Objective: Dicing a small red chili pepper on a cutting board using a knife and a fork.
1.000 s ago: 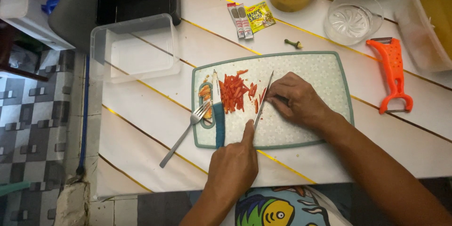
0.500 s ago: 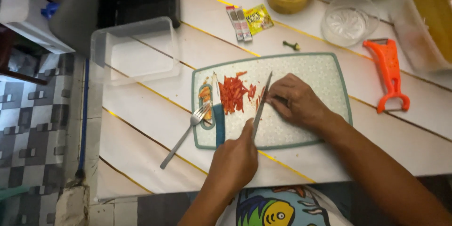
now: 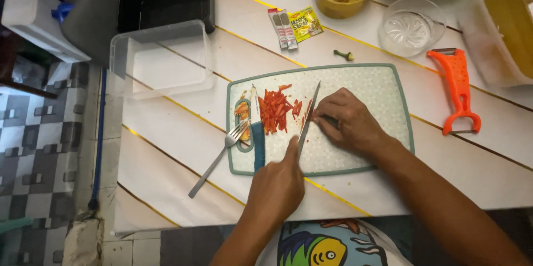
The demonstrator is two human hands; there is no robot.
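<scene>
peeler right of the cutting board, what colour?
Orange peeler, with a metal blade at its far end; head view.

— Any movement since the earlier views?

— Very little. The knife (image 3: 308, 116) blade, in the left hand (image 3: 277, 188), has stood slightly more upright across the cutting board (image 3: 366, 155), with its tip further from the chopped red pieces (image 3: 276, 109).

— The right hand (image 3: 347, 120)?

— Its fingers have drawn closer to the blade. Whatever it presses down is hidden.

— The camera?

— It drifted slightly; the orange peeler (image 3: 458, 88) sits further from the frame edge.
</scene>
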